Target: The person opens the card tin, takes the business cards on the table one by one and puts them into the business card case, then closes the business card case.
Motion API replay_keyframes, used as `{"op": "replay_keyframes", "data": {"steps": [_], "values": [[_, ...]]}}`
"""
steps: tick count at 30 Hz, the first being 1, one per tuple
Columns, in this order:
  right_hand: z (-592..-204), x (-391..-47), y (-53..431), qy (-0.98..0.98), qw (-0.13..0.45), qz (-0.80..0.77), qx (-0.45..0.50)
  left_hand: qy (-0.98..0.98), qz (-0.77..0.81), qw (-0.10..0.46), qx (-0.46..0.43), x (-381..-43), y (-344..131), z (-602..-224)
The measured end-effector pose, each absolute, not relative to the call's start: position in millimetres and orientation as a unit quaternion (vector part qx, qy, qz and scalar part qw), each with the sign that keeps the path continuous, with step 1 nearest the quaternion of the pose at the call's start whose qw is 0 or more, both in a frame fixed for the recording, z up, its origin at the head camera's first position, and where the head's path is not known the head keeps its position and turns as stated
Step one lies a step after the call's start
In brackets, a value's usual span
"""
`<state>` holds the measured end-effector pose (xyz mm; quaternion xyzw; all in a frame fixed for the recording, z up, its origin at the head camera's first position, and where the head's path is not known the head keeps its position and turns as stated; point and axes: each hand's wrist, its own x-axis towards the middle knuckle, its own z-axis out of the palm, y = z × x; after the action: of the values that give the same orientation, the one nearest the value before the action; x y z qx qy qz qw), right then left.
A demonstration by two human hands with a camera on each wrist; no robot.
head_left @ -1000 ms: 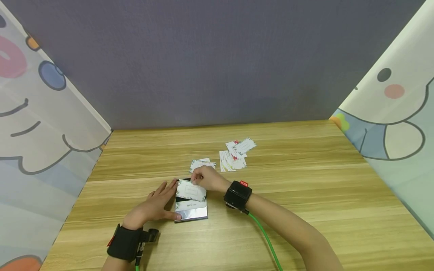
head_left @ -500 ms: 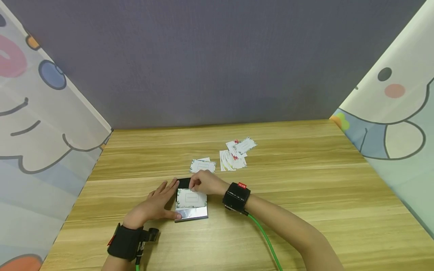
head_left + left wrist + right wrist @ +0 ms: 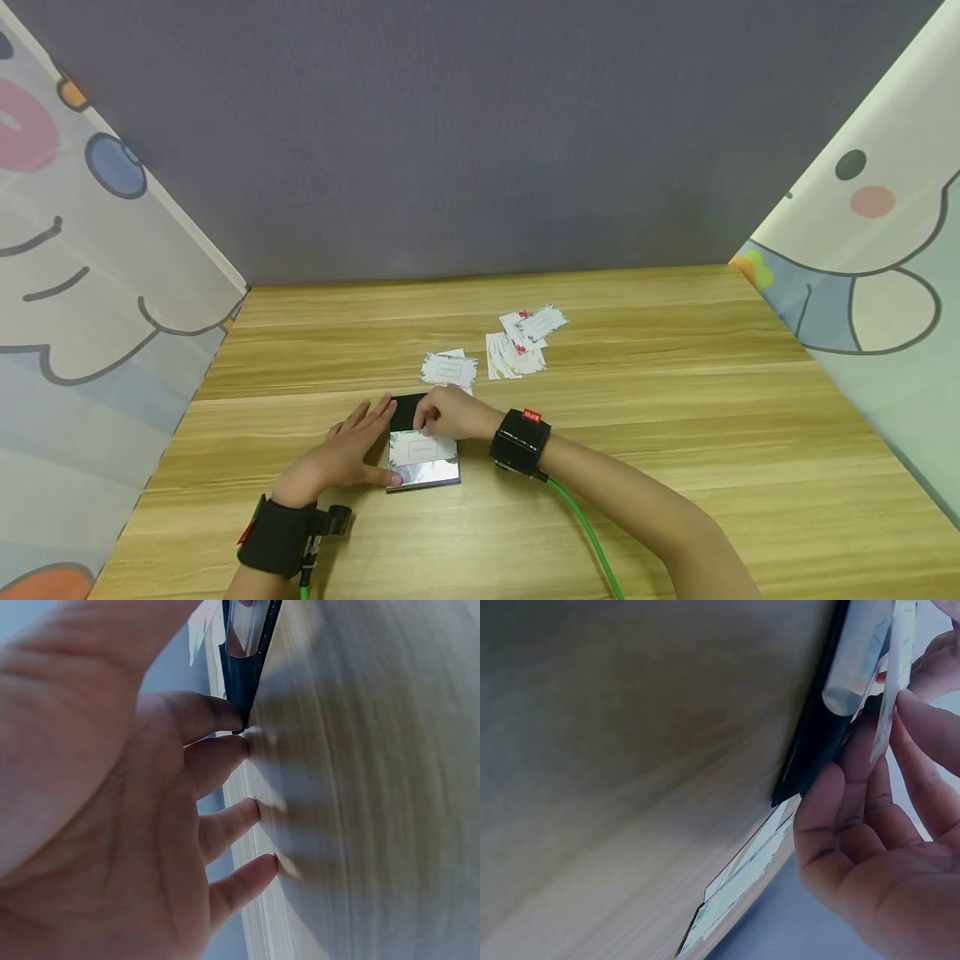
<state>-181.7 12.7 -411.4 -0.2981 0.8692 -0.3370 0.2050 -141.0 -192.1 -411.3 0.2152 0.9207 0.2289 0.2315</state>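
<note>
A black card case (image 3: 403, 410) with a silver lower strip lies on the wooden table. My right hand (image 3: 452, 412) pinches the upper edge of a white business card (image 3: 408, 448) with a leafy border, over the case. In the right wrist view the card (image 3: 887, 720) stands tilted between thumb and fingers, beside the case (image 3: 814, 739). My left hand (image 3: 341, 450) rests spread along the case's left side, its thumb at the near corner and its index finger by the far corner. In the left wrist view its other fingertips (image 3: 247, 814) touch the table.
Beyond the case lie several leaf-bordered cards (image 3: 448, 370). A second loose pile of cards (image 3: 517, 354), some with red or yellow prints, sits farther right. A green cable (image 3: 588, 533) trails from the right wrist strap. A grey panel (image 3: 480, 150) stands behind the table.
My right hand has drawn the card toward me, down over the silver strip's edge, baring more of the case's black far part. My left hand has stayed in place.
</note>
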Motion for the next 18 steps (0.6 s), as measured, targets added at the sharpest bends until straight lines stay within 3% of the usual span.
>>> {"op": "replay_keyframes", "data": {"steps": [18], "values": [[-411.2,-176.3,12.4,0.859,0.23,-0.304,-0.342,0.922,0.227,0.231,0.214,-141.5,-191.9,-411.6]]}}
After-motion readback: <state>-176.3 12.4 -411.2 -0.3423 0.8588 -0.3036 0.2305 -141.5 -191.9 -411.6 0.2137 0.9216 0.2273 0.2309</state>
